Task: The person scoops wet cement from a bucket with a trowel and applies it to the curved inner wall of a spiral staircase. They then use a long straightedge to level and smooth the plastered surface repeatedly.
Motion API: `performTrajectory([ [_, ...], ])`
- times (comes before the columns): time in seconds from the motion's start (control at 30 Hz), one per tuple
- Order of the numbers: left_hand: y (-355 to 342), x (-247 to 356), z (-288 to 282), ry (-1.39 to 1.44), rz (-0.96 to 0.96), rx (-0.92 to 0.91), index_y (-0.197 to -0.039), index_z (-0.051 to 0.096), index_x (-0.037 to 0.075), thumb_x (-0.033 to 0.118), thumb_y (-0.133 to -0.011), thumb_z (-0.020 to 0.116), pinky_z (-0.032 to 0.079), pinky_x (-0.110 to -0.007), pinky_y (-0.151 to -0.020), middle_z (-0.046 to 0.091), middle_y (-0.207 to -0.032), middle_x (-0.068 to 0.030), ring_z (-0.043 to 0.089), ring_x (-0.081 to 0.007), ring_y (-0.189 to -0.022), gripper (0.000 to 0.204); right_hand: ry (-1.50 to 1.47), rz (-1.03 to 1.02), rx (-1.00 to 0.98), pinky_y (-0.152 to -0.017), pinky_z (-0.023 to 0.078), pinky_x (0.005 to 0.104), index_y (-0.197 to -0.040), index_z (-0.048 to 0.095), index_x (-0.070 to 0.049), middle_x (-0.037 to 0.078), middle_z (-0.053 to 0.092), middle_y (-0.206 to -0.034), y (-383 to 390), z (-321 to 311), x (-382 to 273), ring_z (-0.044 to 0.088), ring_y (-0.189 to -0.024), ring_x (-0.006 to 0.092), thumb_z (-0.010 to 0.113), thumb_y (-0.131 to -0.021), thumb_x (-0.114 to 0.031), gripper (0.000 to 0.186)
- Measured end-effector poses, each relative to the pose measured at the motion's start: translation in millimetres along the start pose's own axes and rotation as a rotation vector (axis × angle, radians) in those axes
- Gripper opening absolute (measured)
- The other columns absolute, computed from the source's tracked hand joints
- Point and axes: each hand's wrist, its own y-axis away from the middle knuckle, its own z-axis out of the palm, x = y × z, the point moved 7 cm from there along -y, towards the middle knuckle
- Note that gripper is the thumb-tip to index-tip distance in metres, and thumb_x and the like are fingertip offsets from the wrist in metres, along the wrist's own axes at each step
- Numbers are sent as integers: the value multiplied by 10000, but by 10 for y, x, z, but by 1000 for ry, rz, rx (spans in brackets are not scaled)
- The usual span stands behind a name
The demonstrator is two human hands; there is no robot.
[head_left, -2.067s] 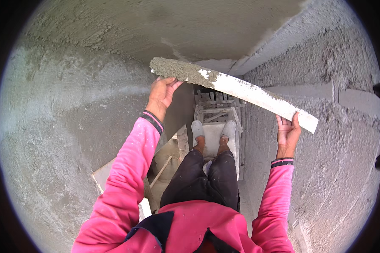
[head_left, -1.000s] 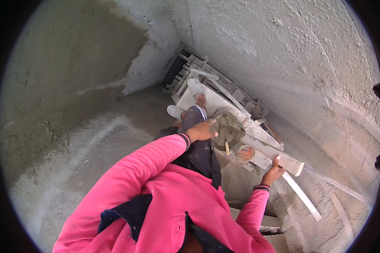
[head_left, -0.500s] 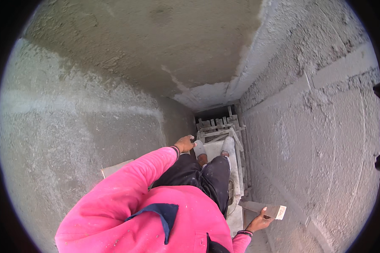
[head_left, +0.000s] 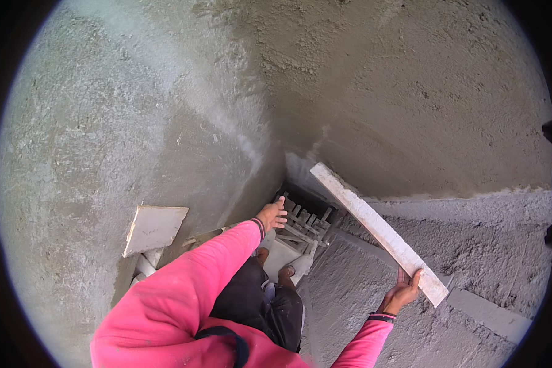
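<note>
Right hand (head_left: 400,294) fingers under long straightedge (head_left: 377,230) near end, left hand (head_left: 273,214) empty

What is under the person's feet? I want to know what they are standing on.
The feet rest on a pale board laid over a wooden slatted frame. The legs and pink sleeve cover its near part, and what holds the frame up cannot be seen.

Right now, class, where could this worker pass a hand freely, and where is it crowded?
Open air lies between the left hand and the long straightedge that the right hand holds. Crowded: around the feet on the wooden platform, and by the flat board at left.
</note>
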Motion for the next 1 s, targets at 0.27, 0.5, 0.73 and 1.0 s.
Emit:
performTrajectory([
  [0.27,-1537,1751,36,831,457,-134,-1559,188,43,545,-1015,464,331,-667,-1112,306,-1572,-223,352,-443,-1421,791,-86,354,-279,-873,583,447,-1247,590,9,163,646,-1213,-1078,1948,2172,666,-1042,316,680,-964,-291,421],
  [0.5,-2588,2221,-321,799,479,-34,-1450,388,64,273,-1038,531,389,-658,-1082,439,-1450,-194,421,-403,-1360,483,-105,401,-386,-989,535,499,-1245,584,3,169,594,-1264,-1697,2598,3202,613,-1134,340,698,-950,-242,401],
  [0.73,-3438,2056,-493,707,410,53,-1395,434,14,159,-1016,561,475,-647,-1027,363,-1449,-233,412,-442,-1343,425,-76,417,-365,-1018,520,525,-1293,532,14,198,549,-1333,-1941,2620,3774,590,-1188,374,692,-955,-256,462],
  [1.0,-4157,2054,-743,652,451,30,-1403,410,2,126,-1011,559,460,-663,-1039,348,-1440,-255,383,-456,-1363,437,-83,432,-330,-1032,507,565,-1333,492,4,210,519,-1361,-2026,2678,4421,565,-1225,399,677,-964,-248,484],
])
